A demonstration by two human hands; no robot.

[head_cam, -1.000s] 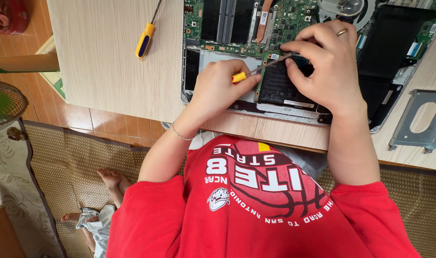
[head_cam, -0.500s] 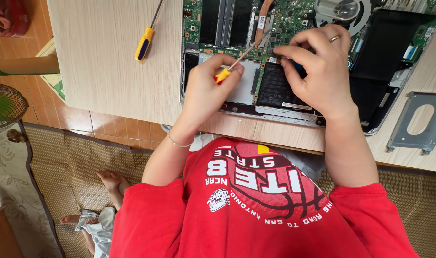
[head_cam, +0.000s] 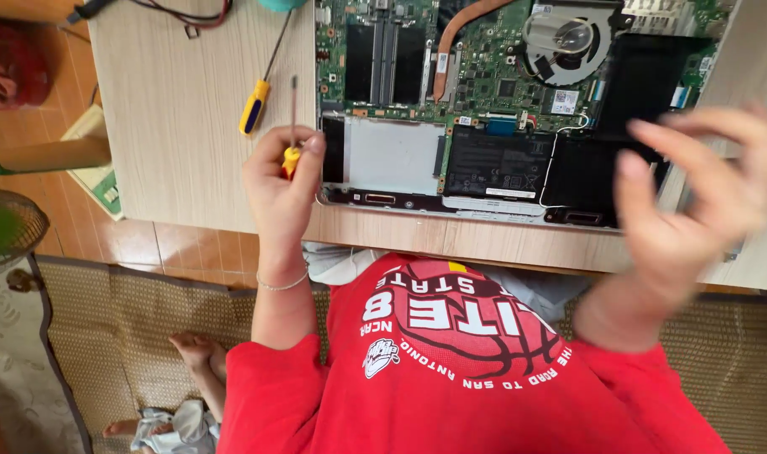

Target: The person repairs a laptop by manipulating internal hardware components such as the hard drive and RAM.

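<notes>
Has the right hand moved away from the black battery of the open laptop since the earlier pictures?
Yes. The right hand has lifted off the black battery and gone to the right, now blurred in the air beyond the laptop's right part.

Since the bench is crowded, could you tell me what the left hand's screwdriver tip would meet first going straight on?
Probably only bare wooden tabletop; the left hand points its yellow-handled screwdriver away between the laptop edge and a second screwdriver. Depth unclear.

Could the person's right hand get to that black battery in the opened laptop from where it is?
Probably yes. The right hand, blurred and empty, hovers just right of the black battery, which lies uncovered in the laptop; nothing sits between them.
</notes>
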